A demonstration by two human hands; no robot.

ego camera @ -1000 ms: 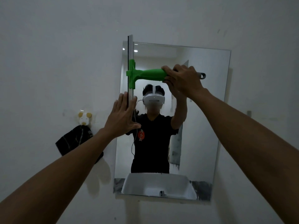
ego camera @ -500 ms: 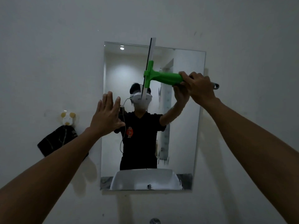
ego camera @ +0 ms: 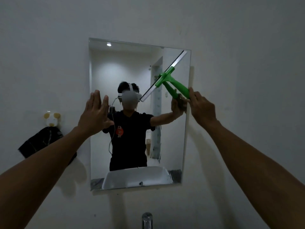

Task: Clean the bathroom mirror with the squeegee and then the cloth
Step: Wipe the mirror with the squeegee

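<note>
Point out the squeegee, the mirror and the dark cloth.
squeegee (ego camera: 179,87), head view, on the green handle.
mirror (ego camera: 125,66), head view, on the upper glass.
dark cloth (ego camera: 39,141), head view, on its middle, hanging left of the mirror.

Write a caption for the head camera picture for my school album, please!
Right hand holds a green squeegee tilted across the mirror, left hand open by its edge.

The squeegee (ego camera: 173,81) had a bright green handle and a silvery-grey blade. The wall (ego camera: 49,47) was plain off-white. A black cloth (ego camera: 41,142) with thin pale streaks hung below a white hook (ego camera: 51,119) with yellow ears. The mirror (ego camera: 102,66) showed a black shirt with a red-orange badge.
</note>
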